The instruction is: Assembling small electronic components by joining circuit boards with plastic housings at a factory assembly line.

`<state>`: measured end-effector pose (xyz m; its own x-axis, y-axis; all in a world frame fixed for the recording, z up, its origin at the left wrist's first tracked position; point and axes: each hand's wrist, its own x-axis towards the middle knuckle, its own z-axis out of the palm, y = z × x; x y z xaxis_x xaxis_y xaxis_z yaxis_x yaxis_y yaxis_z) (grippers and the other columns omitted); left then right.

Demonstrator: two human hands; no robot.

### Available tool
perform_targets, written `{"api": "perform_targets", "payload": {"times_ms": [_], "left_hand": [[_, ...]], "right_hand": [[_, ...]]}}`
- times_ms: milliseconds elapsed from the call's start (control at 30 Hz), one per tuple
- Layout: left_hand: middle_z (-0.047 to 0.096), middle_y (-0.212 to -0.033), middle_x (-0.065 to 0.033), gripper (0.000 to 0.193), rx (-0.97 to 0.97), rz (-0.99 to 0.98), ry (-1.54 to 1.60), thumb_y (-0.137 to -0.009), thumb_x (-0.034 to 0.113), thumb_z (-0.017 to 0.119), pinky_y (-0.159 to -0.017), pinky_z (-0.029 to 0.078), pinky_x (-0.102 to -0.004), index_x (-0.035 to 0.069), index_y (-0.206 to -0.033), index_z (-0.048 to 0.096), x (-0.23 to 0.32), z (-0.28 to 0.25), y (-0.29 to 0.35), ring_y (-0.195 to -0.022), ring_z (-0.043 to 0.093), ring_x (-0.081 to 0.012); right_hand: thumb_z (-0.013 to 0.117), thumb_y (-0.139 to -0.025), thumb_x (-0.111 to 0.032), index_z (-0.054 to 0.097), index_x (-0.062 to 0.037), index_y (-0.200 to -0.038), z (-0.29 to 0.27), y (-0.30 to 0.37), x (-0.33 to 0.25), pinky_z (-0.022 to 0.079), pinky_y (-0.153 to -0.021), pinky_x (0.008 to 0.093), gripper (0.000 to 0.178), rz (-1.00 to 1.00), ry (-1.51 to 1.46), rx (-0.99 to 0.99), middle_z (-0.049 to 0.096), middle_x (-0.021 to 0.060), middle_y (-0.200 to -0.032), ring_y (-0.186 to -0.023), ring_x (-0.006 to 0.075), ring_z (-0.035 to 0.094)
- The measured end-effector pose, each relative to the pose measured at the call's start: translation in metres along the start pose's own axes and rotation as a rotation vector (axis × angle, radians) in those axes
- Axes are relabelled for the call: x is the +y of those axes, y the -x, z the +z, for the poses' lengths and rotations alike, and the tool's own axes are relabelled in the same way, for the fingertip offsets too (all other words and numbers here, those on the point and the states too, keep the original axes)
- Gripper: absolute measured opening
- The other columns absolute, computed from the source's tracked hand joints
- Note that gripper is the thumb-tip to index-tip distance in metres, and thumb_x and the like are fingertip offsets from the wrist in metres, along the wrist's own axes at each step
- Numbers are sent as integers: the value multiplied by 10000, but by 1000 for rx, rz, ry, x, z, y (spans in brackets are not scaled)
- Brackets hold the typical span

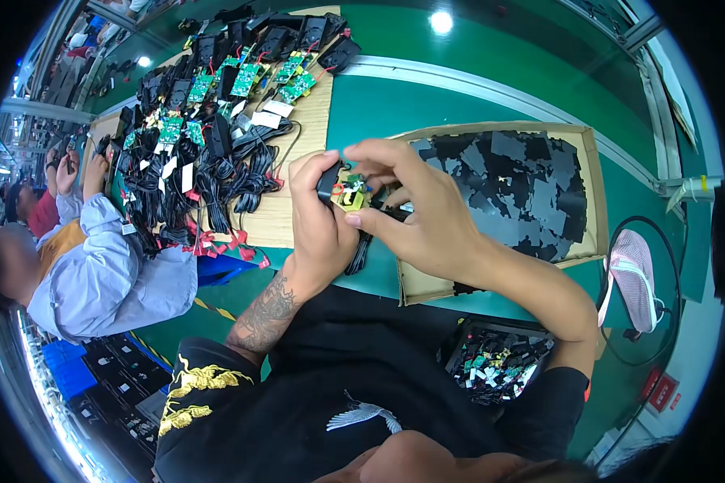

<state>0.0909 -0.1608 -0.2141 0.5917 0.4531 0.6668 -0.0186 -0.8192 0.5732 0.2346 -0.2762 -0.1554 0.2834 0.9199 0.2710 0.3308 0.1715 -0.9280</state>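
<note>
As the left hand (321,229) clamps a small black case (328,182) between thumb and fingers, the right hand (427,205) curls around its open side, thumb tip by the yellow part (351,198) (whether it pinches, I cannot tell); the case is held up over the near side of the table, its long axis running roughly away from the body, its open side facing right; fingers hide some of it, and a black cable (358,256) hangs below; left and beyond lies a heap of wires and green boards (246,79) on flat cardboard (318,133); to the right, the right hand and forearm block part of a shallow box (594,181) of dark flat pieces (524,185).
</note>
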Motion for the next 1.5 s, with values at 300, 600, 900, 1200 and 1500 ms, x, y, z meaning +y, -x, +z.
{"api": "perform_targets", "payload": {"times_ms": [300,600,900,1200,1500], "left_hand": [[504,-1240,-246,625,-19,-17,24,-820,-174,560,-968,499,-438,-23,-1407,409,-2,-3,3,-1090,577,-383],[476,-1309,-199,554,-33,-40,51,-945,62,652,-1054,455,-417,-32,-1420,382,-5,-2,8,-1187,538,-298],[504,-1259,-206,545,39,110,-119,-942,60,663,-1026,456,-439,-12,-1410,394,-6,-1,4,-1144,543,-330],[543,-1188,-214,624,134,157,-147,-794,-157,621,-916,499,-419,-11,-1381,463,1,0,-1,-1059,574,-346],[550,-1158,-169,504,238,240,-119,-867,-36,759,-829,549,-366,21,-1298,503,0,-3,4,-981,613,-284]], "right_hand": [[784,-886,-35,659,-47,-1263,-2,0,8,607,-783,292,397,-96,77,-107,646,113,-1215,-1012,198,675],[755,-935,-68,565,-41,-1367,0,2,-3,602,-867,338,473,83,-22,-87,621,131,-1267,-1090,217,662],[712,-974,-67,532,-9,-1371,-2,0,2,577,-951,361,440,72,-75,-167,588,126,-1282,-1141,213,628],[735,-918,-42,641,-8,-1209,-4,0,-3,561,-898,355,308,-94,56,-85,644,135,-1194,-1077,266,653],[757,-837,-45,660,-48,-1167,8,10,-11,529,-822,389,345,-459,415,90,649,145,-1138,-963,317,644]]}}
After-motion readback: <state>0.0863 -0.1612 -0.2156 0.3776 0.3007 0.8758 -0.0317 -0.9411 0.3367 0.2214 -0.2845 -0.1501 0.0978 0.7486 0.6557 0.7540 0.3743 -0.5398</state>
